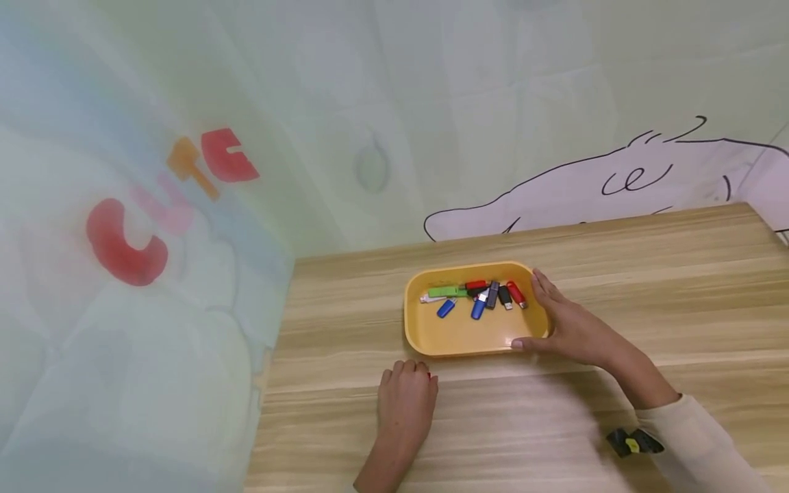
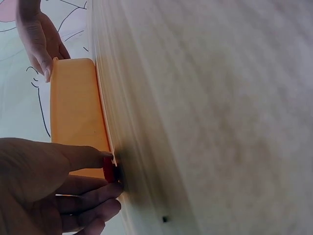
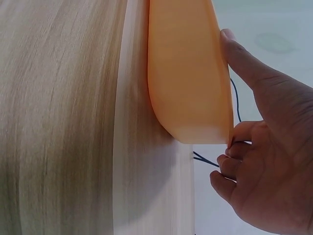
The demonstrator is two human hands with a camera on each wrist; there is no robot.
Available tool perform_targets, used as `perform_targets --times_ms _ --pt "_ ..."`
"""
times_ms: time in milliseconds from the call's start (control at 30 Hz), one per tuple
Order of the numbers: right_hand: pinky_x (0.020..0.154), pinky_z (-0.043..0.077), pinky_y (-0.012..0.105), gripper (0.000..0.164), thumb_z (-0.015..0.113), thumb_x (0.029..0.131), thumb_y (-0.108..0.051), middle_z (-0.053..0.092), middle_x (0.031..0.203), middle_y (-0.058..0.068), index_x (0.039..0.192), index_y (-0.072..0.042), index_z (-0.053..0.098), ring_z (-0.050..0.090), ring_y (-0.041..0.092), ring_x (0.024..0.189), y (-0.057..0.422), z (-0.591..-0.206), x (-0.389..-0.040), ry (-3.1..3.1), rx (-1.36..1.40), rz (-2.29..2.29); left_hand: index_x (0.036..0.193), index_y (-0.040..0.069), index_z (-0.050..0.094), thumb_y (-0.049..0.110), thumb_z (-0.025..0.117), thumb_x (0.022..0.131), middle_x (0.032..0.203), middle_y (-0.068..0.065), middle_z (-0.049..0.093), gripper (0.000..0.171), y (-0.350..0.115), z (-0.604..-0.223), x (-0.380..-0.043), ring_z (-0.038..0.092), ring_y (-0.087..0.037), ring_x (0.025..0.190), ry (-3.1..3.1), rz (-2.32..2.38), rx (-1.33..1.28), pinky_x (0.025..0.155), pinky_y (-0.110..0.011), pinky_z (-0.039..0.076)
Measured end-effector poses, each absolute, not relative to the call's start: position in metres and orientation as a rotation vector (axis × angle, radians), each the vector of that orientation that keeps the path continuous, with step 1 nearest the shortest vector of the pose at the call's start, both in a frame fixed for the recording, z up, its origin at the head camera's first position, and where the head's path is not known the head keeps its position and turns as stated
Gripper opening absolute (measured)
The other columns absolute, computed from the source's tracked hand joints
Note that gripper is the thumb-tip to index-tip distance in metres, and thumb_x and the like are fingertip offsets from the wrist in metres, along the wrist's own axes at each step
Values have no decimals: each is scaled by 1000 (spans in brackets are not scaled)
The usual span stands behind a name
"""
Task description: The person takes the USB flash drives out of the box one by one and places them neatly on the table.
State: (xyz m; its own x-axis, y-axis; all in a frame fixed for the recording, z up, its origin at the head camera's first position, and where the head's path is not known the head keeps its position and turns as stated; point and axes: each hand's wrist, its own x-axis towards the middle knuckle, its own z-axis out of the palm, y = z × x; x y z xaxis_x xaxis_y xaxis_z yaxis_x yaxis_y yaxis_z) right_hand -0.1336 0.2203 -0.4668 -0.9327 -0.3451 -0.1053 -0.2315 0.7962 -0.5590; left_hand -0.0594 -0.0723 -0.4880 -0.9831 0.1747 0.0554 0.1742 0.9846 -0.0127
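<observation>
A yellow plastic tray sits on the wooden table. Inside it, toward the far side, lie several USB flash drives, among them a green one, a blue one and a red one. My right hand grips the tray's right end, thumb on the near rim and fingers along the end wall. Just in front of the tray's near left corner, my left hand pinches a small red USB flash drive between thumb and index finger, low at the tabletop. Fingers cover most of that drive.
The wooden table runs to a wall hanging with line drawings at the back. Another printed hanging stands along the left edge. A black strap with a yellow-green mark is at the right sleeve.
</observation>
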Motion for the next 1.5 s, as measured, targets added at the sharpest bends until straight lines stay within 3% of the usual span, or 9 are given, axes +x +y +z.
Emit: perform_targets --times_ms 400,600,767,1100,1500 --pt "107 20 53 123 67 68 -70 -12 156 -1 152 -10 1 4 29 140 219 -467 -134 2773 -455 -832 87 12 68 42 67 84 76 2 57 30 -75 -482 -58 50 -15 72 -3086 26 -265 61 -30 39" --pt "107 20 52 123 66 68 -71 -11 156 0 152 -8 2 3 29 140 219 -464 -134 2779 -459 -833 77 11 66 37 66 86 71 2 53 27 -87 -461 -60 52 -17 71 -2980 -87 -289 62 -31 40" --pt "107 20 53 124 66 67 -72 -11 156 -1 152 -9 2 3 28 140 220 -463 -135 2782 -471 -848 79 11 69 38 64 87 66 4 50 28 -95 -440 -73 46 -14 64 -2902 -122 -296 58 -29 37" --pt "107 21 53 123 66 67 -72 -10 156 -2 153 -12 1 4 29 140 221 -467 -133 2775 -449 -860 102 11 71 36 67 86 97 -1 65 30 -89 -420 -119 54 -16 87 -2903 -163 -580 73 -30 44" --pt "106 21 53 124 67 66 -72 -8 157 0 152 -9 4 6 28 140 220 -465 -131 2784 -478 -873 111 14 70 32 70 84 103 3 63 32 -77 -425 -170 53 -13 98 -2976 52 -992 79 -30 41"
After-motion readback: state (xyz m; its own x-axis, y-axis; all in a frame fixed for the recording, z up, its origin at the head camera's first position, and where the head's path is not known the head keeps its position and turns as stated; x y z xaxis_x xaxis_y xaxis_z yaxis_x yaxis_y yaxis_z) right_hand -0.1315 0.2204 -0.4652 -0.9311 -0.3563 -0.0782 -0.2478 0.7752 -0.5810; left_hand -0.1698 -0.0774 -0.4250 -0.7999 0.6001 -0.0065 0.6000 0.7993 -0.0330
